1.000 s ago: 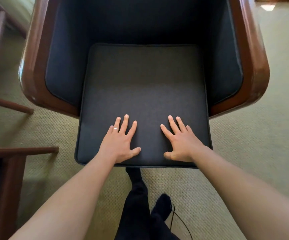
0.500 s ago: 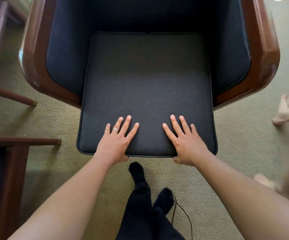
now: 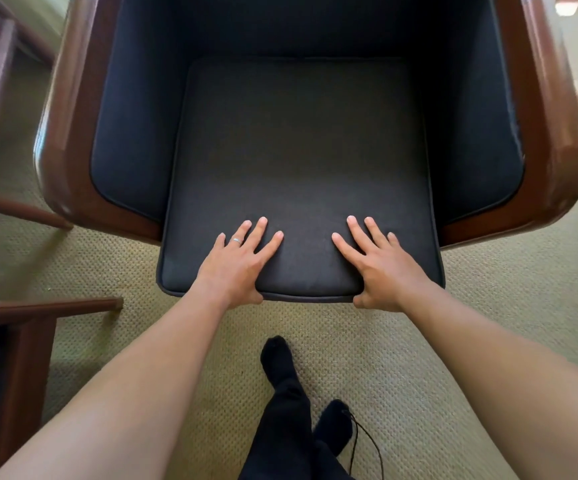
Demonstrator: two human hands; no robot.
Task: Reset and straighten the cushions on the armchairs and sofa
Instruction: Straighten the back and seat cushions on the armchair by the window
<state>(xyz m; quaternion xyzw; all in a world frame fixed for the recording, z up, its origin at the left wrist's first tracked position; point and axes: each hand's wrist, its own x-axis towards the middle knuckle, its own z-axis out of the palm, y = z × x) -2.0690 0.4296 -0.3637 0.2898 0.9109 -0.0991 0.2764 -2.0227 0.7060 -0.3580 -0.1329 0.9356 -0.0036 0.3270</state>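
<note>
Carpet [image 3: 488, 341] below, both hands [image 3: 237, 265] [image 3: 381, 268], fingers flat, have slid back along the cushion [image 3: 298, 150], thumbs seemingly hooking its near edge, ready to shove.

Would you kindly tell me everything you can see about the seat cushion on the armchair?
The seat cushion is a dark, squarish pad of woven-looking fabric with piped edges and rounded front corners. It lies flat in the armchair, between the padded sides, its front edge jutting past the wooden frame over the carpet. The left hand and right hand rest on its front, fingers spread flat on top, thumbs down over the front edge.
</note>
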